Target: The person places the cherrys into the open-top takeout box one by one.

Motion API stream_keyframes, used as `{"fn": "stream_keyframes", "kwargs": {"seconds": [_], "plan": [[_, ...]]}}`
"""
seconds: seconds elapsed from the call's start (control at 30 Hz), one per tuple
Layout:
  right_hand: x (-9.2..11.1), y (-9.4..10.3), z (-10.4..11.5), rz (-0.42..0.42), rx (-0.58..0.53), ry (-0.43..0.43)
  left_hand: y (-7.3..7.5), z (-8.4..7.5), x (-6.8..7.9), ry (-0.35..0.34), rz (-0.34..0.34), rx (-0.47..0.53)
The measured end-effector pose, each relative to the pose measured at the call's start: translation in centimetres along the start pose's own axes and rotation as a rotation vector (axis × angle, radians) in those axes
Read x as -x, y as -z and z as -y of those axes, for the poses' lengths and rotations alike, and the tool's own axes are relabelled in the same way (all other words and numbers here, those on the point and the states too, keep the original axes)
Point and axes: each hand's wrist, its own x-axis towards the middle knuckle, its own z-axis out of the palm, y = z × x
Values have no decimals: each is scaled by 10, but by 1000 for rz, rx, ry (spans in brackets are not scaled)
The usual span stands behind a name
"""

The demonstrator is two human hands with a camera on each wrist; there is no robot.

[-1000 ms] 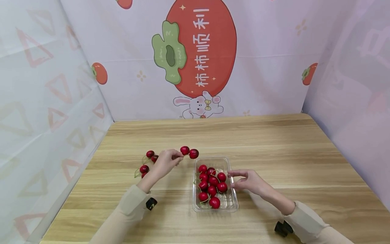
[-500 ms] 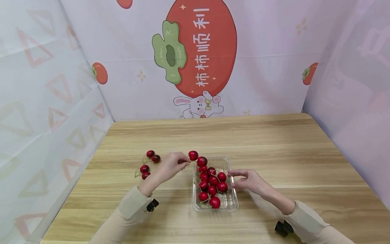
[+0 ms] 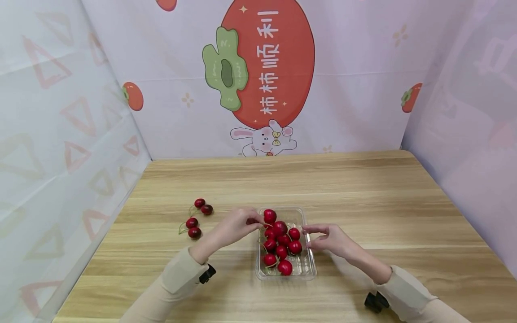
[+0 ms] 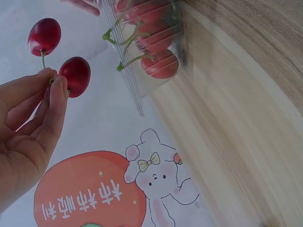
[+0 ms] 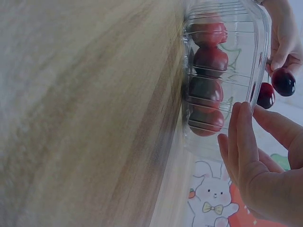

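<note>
My left hand point(image 3: 238, 226) pinches the thin green stems of a pair of dark red cherries point(image 4: 75, 76) between thumb and fingertips. The pair hangs over the left side of a clear plastic box point(image 3: 305, 273), above the cherries point(image 3: 285, 268) lying inside with their stems on. Seen from the left wrist, the held cherries are apart from the box wall. My right hand point(image 3: 333, 240) is at the box's right edge, its fairly straight fingers point(image 5: 246, 137) touching the rim and side from outside. The lower parts of the cherries in the box are partly hidden by one another.
Two pairs of stemmed cherries point(image 3: 194, 233) lie on the wooden table point(image 3: 363, 188) left of the box. A printed cloth backdrop point(image 3: 355, 89) stands along the table's back, with cloth on both sides.
My left hand has moved right and toward me, carrying the pair of cherries from beyond the box's far left corner to over the box. My right hand has stayed at the rim.
</note>
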Motion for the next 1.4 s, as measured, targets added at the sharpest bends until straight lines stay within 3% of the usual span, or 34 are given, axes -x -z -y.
{"fn": "stream_keyframes", "kwargs": {"seconds": [0.33,0.63,1.1,1.4], "plan": [[-1,0,-1,4,-7,2,-10,-14,-3,-51,67,-52],[0,-1,-2,-4,-14,-2,-25,-16,-4,-125,102,-63],[-1,0,-1,4,-18,-5,-39,-23,-5,-61,219,-95],[-1,0,-1,-2,14,-6,-45,-25,-7,-95,258,-138]]}}
